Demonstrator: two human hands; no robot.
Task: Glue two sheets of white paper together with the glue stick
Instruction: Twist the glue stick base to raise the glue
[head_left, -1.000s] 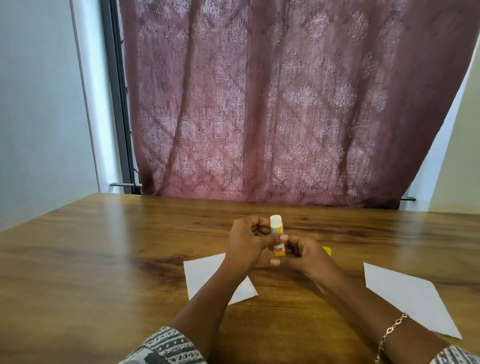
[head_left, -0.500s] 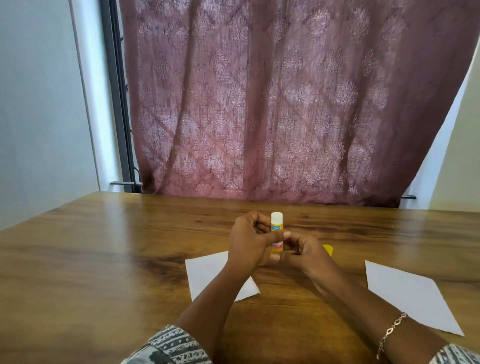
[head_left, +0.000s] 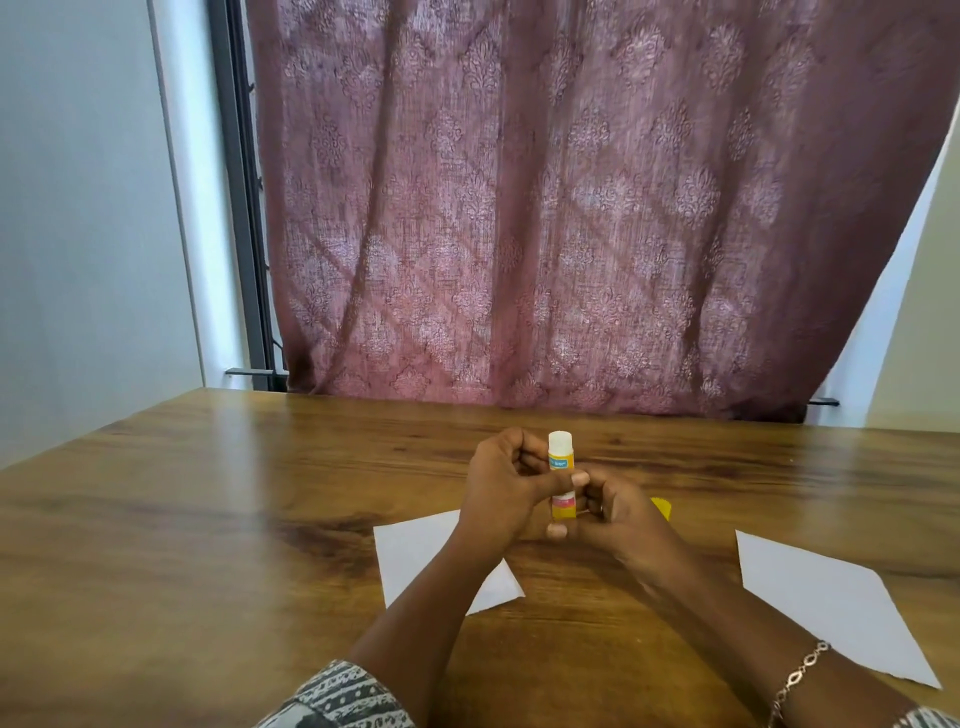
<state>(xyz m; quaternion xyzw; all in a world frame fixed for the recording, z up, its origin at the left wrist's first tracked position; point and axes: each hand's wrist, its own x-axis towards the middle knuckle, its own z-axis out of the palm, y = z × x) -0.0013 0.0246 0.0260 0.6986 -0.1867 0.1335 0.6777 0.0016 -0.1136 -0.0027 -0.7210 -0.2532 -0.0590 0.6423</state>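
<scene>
I hold a yellow glue stick (head_left: 561, 457) upright above the middle of the wooden table (head_left: 208, 519), its white tip bare at the top. My left hand (head_left: 501, 491) grips the upper barrel, thumb across its front. My right hand (head_left: 618, 517) wraps around the stick's base. The yellow cap (head_left: 661, 507) lies on the table just behind my right hand, partly hidden. One white sheet (head_left: 415, 551) lies under my left forearm. A second white sheet (head_left: 826, 603) lies apart at the right.
A maroon patterned curtain (head_left: 571, 208) hangs behind the table's far edge. A dark window frame (head_left: 239, 208) and pale wall stand at the left. A bracelet (head_left: 800, 675) is on my right wrist.
Both hands keep their hold on the stick. The white tip stands slightly higher out of the barrel than a second ago. The sheets have not moved.
</scene>
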